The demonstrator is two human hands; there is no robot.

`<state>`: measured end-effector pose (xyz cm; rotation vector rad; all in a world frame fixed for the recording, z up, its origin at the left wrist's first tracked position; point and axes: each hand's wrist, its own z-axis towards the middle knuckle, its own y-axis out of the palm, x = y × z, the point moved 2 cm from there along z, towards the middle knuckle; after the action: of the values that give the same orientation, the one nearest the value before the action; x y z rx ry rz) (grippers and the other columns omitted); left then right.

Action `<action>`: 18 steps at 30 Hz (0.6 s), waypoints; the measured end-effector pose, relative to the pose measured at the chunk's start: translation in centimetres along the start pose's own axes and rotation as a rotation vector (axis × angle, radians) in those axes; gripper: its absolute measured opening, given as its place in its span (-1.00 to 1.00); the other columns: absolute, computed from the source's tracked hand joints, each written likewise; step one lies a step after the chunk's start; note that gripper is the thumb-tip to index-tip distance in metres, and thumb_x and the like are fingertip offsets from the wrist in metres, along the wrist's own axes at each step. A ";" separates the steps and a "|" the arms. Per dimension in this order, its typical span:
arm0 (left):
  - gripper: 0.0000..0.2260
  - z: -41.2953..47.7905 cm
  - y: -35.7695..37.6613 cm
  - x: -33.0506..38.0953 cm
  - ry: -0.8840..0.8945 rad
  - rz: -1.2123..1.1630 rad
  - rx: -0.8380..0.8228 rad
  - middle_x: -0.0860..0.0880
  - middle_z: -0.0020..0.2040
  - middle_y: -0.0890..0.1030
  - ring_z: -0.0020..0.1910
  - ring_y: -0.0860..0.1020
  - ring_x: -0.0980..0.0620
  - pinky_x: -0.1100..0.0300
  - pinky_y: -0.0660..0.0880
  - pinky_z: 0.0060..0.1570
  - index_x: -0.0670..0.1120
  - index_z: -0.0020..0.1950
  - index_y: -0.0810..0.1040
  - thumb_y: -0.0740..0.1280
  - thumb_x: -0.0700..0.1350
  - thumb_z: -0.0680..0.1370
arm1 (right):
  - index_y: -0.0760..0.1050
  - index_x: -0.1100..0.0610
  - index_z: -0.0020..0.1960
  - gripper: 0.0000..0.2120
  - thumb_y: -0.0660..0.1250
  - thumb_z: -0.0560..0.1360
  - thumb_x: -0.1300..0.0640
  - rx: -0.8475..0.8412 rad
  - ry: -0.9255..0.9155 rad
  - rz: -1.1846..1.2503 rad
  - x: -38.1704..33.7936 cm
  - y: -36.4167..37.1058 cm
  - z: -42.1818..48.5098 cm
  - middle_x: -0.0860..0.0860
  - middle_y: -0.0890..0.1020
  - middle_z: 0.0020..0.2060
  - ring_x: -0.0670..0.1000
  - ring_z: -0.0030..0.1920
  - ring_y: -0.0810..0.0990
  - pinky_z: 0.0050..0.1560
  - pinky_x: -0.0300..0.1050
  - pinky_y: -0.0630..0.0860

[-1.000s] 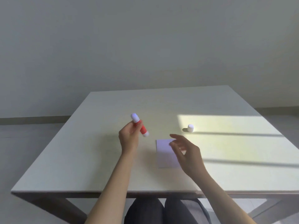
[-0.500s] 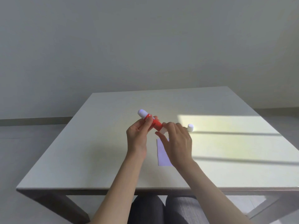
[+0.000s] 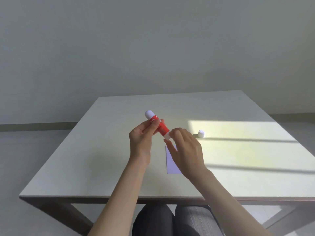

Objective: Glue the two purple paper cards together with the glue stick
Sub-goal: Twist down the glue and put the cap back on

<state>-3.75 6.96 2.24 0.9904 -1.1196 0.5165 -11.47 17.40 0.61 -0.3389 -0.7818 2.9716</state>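
My left hand [image 3: 142, 139] holds a red glue stick [image 3: 160, 127] with white ends, tilted above the table. My right hand [image 3: 185, 150] has its fingertips on the stick's lower white end. A white cap [image 3: 201, 133] stands on the table to the right, in the sunlit patch. A pale purple paper card [image 3: 171, 163] lies flat on the table below my hands, its right part hidden by my right hand. I cannot tell whether a second card lies with it.
The light table [image 3: 85, 159] has its near edge just above my knees. A bright patch of sunlight with shadow stripes covers the right side. A plain wall stands behind.
My right hand has risen from the card to the glue stick's lower end. My left hand brought the stick slightly right, toward the middle.
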 end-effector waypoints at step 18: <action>-0.75 -0.4 1.6 -0.4 0.042 0.208 0.199 0.11 -0.39 0.58 -0.44 0.56 0.21 0.39 0.47 -0.35 -0.06 -0.26 0.54 0.57 -0.01 0.27 | 0.38 0.21 -0.33 -0.76 0.44 0.26 0.40 0.109 -0.091 -0.080 -1.6 -0.4 0.0 0.09 0.45 -0.51 0.11 -0.50 0.36 -0.53 -0.08 0.33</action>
<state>-4.93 8.11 2.41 1.0341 -1.1562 0.8258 -9.93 17.62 1.11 -0.1641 -0.6212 2.9565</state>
